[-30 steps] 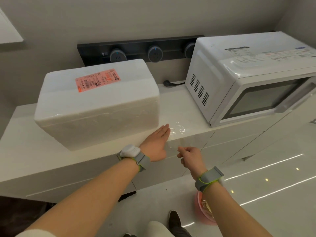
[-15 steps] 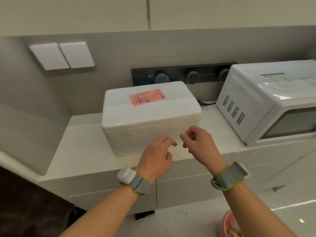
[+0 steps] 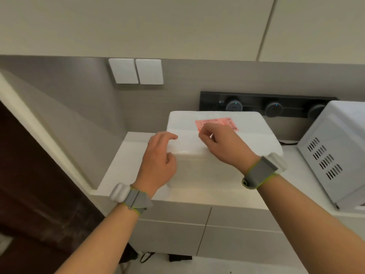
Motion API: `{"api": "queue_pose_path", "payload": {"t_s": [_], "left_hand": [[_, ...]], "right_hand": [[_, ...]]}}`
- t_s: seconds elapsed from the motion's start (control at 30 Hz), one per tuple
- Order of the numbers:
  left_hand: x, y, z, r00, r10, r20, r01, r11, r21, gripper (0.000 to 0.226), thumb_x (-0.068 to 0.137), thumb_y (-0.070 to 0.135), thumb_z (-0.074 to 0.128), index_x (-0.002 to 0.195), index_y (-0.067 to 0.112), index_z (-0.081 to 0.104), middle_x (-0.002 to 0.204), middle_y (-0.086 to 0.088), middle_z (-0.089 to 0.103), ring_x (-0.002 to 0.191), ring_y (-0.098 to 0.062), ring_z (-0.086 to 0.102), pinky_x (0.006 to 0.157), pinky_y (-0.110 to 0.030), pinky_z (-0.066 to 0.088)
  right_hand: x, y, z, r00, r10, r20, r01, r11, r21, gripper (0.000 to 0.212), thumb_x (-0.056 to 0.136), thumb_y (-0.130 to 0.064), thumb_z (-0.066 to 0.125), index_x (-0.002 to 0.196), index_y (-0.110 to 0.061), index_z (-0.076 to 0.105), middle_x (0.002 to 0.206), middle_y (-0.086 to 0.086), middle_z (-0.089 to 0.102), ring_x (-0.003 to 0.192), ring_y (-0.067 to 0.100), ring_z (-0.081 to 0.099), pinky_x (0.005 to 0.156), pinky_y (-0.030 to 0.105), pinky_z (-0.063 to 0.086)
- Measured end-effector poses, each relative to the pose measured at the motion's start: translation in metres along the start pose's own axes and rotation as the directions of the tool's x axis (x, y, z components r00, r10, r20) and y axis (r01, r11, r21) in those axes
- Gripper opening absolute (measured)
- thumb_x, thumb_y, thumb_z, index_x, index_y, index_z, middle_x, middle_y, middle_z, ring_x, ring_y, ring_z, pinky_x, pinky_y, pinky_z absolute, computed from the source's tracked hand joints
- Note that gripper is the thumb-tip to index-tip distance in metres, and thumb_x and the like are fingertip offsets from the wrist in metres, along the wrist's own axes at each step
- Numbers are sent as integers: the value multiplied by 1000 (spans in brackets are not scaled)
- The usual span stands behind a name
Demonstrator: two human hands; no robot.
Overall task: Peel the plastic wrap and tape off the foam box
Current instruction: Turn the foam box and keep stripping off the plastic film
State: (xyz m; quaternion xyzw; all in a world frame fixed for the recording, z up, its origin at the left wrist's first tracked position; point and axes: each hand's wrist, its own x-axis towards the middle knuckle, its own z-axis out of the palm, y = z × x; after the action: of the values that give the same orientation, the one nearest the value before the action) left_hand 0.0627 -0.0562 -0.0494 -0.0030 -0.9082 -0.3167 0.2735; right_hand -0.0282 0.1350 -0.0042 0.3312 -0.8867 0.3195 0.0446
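Observation:
A white foam box (image 3: 248,139) stands on the white counter (image 3: 122,171), with a red shipping label (image 3: 227,122) on its lid. A glossy band of clear tape (image 3: 182,151) runs along the lid's front edge. My left hand (image 3: 158,161) is at the box's front left corner, index finger stretched onto the lid and the other fingers loosely curled. My right hand (image 3: 221,145) hovers over the lid, thumb and fingertips pinched together on the clear plastic wrap at the label's left edge. The wrap itself is hardly visible.
A white microwave (image 3: 335,155) stands close to the box's right side. A black power rail (image 3: 256,101) with round sockets runs on the wall behind. Two wall switches (image 3: 136,71) and upper cabinets sit above. A dark door (image 3: 29,175) is at the left.
Both hands rose from the counter's front edge to the top of the box. The right hand stayed pinched and now reaches the label. The view swung left and up.

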Motion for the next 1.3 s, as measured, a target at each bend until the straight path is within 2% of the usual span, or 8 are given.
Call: {"api": "queue_pose_path", "payload": {"t_s": [0.1,0.17,0.27,0.37,0.5,0.73,0.9,1.3], "left_hand": [[0,-8,2,996,-3,84,2,1000,16,55,82,-2,53,133,18,48,137,5,44,130,-10,36,105,-3,20],[-2,-13,5,991,-43,123,41,999,16,58,84,2,55,138,20,44,141,7,41,133,-9,34,111,-11,24],[-4,-17,8,992,-55,110,54,998,16,53,86,7,55,138,18,46,141,5,43,132,-13,37,112,-21,29],[-5,-17,7,996,-48,70,50,998,-30,45,89,14,47,134,16,50,137,4,47,127,-15,42,108,-31,37],[-11,-19,9,999,-31,43,33,999,-41,39,95,17,41,132,20,54,134,10,48,121,-9,41,103,-20,34],[-13,-18,9,995,57,86,-66,992,110,48,98,14,37,144,22,46,145,11,43,119,-13,38,103,-11,25],[-17,-13,9,975,162,151,-195,952,237,63,89,8,30,144,35,45,146,12,43,109,-18,35,84,-22,44],[-17,-13,7,974,190,123,-218,937,273,50,91,-1,49,127,30,62,137,7,52,112,-23,41,79,-29,50]], "right_hand": [[16,11,9,998,-37,59,41,996,-76,18,97,-9,51,110,-12,64,103,1,65,77,5,46,74,21,38],[21,17,15,996,-47,72,53,994,-95,22,95,-6,51,112,-13,63,103,4,62,80,8,47,81,29,44],[19,20,23,998,-40,50,45,995,-92,24,94,-7,52,114,-15,63,104,3,57,89,17,52,85,35,47],[15,23,27,998,-63,8,64,997,-50,24,93,-7,54,114,-16,63,108,1,55,84,10,49,81,30,46],[8,27,32,996,-77,-45,78,997,10,21,91,-7,59,109,-16,64,105,-2,55,73,-5,44,75,23,40],[4,28,33,995,-78,-63,79,997,18,18,90,-8,61,105,-17,65,103,-4,54,72,-6,44,74,20,39],[1,29,32,993,-98,-67,99,995,9,18,90,-7,61,105,-16,65,102,-4,54,73,-8,44,71,7,32],[4,33,33,994,-93,-63,95,995,17,16,90,-10,61,104,-17,66,103,-3,55,73,-6,44,70,7,32]]}}
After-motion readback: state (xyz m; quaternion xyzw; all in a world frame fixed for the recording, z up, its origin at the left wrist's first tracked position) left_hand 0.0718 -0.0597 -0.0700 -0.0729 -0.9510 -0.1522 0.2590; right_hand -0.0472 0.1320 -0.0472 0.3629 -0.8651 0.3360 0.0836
